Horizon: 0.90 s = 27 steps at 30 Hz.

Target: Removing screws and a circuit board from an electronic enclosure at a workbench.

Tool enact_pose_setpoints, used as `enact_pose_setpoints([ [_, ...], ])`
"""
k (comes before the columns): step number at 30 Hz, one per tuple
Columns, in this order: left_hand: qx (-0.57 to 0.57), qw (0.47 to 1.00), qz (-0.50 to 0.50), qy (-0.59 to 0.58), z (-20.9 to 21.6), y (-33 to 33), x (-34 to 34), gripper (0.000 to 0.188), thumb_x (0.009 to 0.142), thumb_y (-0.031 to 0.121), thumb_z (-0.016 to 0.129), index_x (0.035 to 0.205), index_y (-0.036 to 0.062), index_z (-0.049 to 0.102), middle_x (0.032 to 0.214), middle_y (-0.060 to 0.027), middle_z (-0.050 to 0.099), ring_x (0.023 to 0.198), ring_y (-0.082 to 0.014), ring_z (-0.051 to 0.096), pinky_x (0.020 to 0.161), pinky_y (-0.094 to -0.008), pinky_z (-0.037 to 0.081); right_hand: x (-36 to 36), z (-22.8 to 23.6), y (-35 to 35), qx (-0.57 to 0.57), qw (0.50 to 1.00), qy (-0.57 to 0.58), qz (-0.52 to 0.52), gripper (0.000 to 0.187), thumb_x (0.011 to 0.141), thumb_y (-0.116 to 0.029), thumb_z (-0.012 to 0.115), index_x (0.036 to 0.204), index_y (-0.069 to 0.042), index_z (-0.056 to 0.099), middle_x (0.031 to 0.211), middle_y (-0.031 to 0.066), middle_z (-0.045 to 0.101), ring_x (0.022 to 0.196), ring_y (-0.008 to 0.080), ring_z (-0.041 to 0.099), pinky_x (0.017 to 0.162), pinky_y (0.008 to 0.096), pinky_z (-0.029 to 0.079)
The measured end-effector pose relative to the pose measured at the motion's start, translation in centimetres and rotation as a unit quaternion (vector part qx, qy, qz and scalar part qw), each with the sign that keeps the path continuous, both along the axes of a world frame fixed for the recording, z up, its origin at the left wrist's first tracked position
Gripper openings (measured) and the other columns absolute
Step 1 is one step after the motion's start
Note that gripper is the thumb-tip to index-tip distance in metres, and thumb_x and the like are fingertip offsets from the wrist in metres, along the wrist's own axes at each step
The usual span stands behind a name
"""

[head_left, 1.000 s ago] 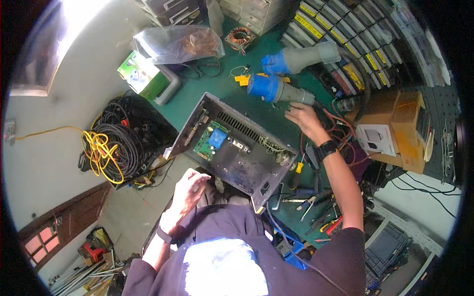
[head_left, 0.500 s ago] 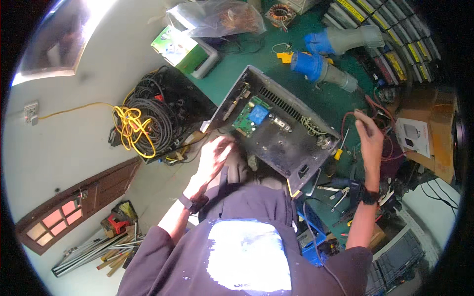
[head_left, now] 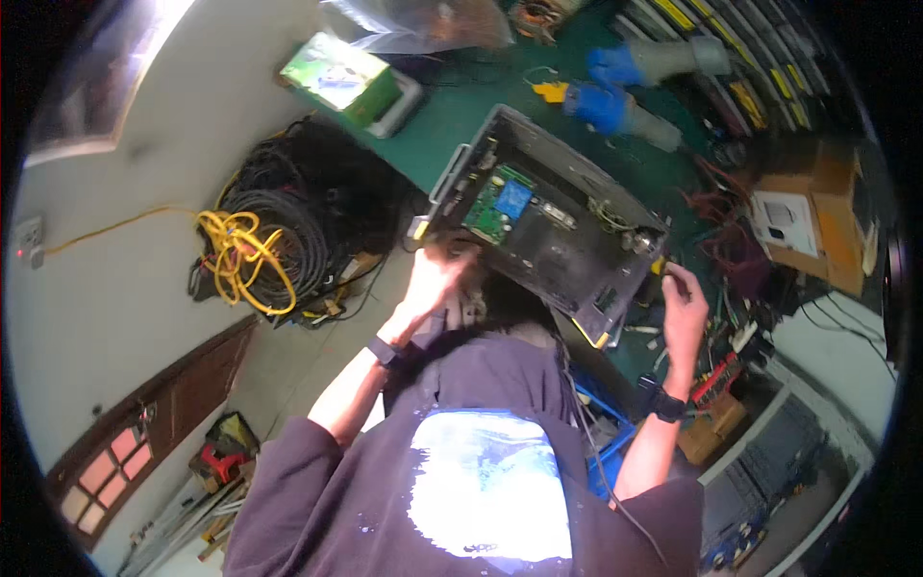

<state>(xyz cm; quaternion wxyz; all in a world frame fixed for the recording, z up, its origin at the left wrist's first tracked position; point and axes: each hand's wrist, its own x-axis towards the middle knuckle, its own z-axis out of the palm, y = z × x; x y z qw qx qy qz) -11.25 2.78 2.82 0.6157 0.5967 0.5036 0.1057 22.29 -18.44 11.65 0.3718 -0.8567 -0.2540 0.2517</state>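
A dark open metal case [head_left: 548, 252] sits at the bench's near edge, tilted in view. Inside it are a green circuit board [head_left: 487, 213] with a blue block [head_left: 513, 199], a pale terminal piece [head_left: 556, 215] and a bundle of thin wires [head_left: 606, 213]. My left hand [head_left: 437, 279] is closed at the case's near left wall, its fingertips blurred and partly hidden by the edge. Just off the case's right corner, my right hand [head_left: 685, 313] has loosely bent fingers, thumb apart, with nothing visible in them. A yellow tool handle [head_left: 659, 264] shows beside its fingertips.
Blue-and-grey industrial plugs [head_left: 601, 108] lie behind the case on the green bench [head_left: 452, 125]. A green box [head_left: 346, 82] stands at the far left. Coiled black cables [head_left: 308, 240] and a yellow cord [head_left: 240, 245] are left; a cardboard box [head_left: 836, 226] is right.
The case has shifted rightward and tilted, showing the handle on its left side. My left hand has moved up to its edge. My right hand has come down and left toward the case.
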Motion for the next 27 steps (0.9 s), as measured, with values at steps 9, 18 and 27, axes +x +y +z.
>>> enact_pose_setpoints([
  [9, -0.187, 0.973, 0.086, -0.105, -2.4, 0.7, -0.9, 0.041, 0.101, 0.017, 0.069, 0.134, -0.0056, 0.059, 0.128, -0.0186, 0.069, 0.110, -0.0293, 0.072, 0.095, -0.0446, 0.063, -3.1, -6.8, -10.6, -0.156, 0.979, -0.081, -0.103, 0.024, 0.095, -0.012, 0.069, 0.115, 0.001, 0.071, 0.102, 0.0179, 0.076, 0.093, 0.0282, 0.075, 0.084, 0.0386, 0.056],
  [18, -0.116, 0.981, 0.146, -0.049, -1.9, -0.9, -0.1, 0.041, 0.101, 0.014, 0.066, 0.137, -0.0010, 0.054, 0.127, -0.0130, 0.068, 0.109, -0.0259, 0.071, 0.091, -0.0390, 0.063, -1.6, -8.6, -15.8, -0.155, 0.959, -0.115, -0.209, 0.021, 0.096, -0.012, 0.068, 0.114, -0.001, 0.068, 0.103, 0.0182, 0.075, 0.094, 0.0335, 0.073, 0.083, 0.0426, 0.055],
  [27, 0.047, 0.997, 0.034, 0.054, -1.9, -1.0, 1.5, 0.082, 0.088, 0.017, 0.083, 0.154, 0.0028, 0.037, 0.124, -0.0129, 0.067, 0.109, -0.0213, 0.063, 0.096, -0.0333, 0.052, 0.4, -10.6, -21.8, -0.163, 0.935, -0.122, -0.292, 0.019, 0.094, -0.012, 0.070, 0.110, -0.002, 0.069, 0.102, 0.0174, 0.074, 0.098, 0.0330, 0.071, 0.086, 0.0427, 0.055],
])
